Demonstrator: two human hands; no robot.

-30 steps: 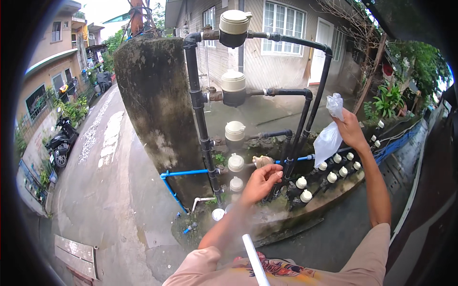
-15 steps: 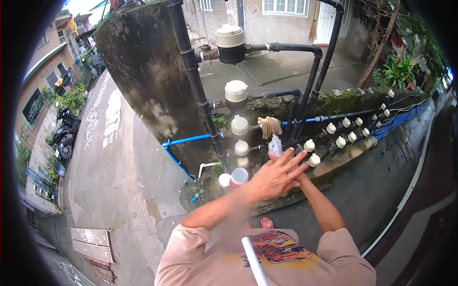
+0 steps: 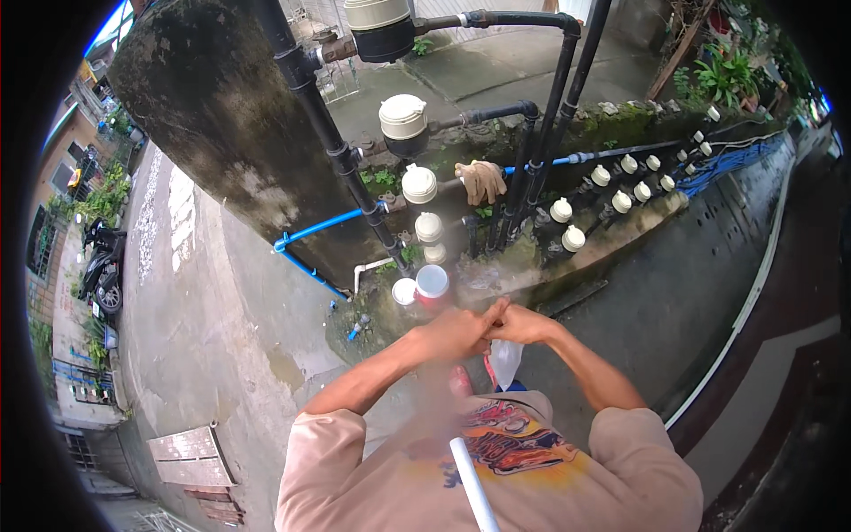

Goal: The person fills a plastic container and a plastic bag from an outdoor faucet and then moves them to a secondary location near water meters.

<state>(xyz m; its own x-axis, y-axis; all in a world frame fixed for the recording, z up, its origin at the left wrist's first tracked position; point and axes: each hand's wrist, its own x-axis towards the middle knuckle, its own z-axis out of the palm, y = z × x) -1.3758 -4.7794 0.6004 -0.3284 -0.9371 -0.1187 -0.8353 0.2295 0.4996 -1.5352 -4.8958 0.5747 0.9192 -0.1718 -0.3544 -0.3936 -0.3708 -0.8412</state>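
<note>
My left hand [image 3: 456, 334] and my right hand [image 3: 525, 325] meet in front of my chest, fingers curled and touching. A clear plastic bag [image 3: 506, 362] hangs below the right hand, its upper end hidden in the fingers of both hands. Just beyond my left hand stands a jar [image 3: 432, 284] with a pale translucent top and red lower part. Beside it is a round white lid or tub [image 3: 404, 292]. Farther off, beige work gloves [image 3: 481, 182] drape over the pipework.
Cream-topped water meters [image 3: 403, 118] rise in a column on black pipes [image 3: 324, 111]. More small meters [image 3: 573, 238] line the low mossy wall at right. A blue pipe [image 3: 328, 229] bends toward the ground at left. A parked motorcycle [image 3: 105, 266] and boards [image 3: 191, 457] are on the left.
Both hands have drawn closer to my body, from overlapping flat to curled together. The plastic bag, which stood up beyond the hands, now hangs below them. The view has tilted downward.
</note>
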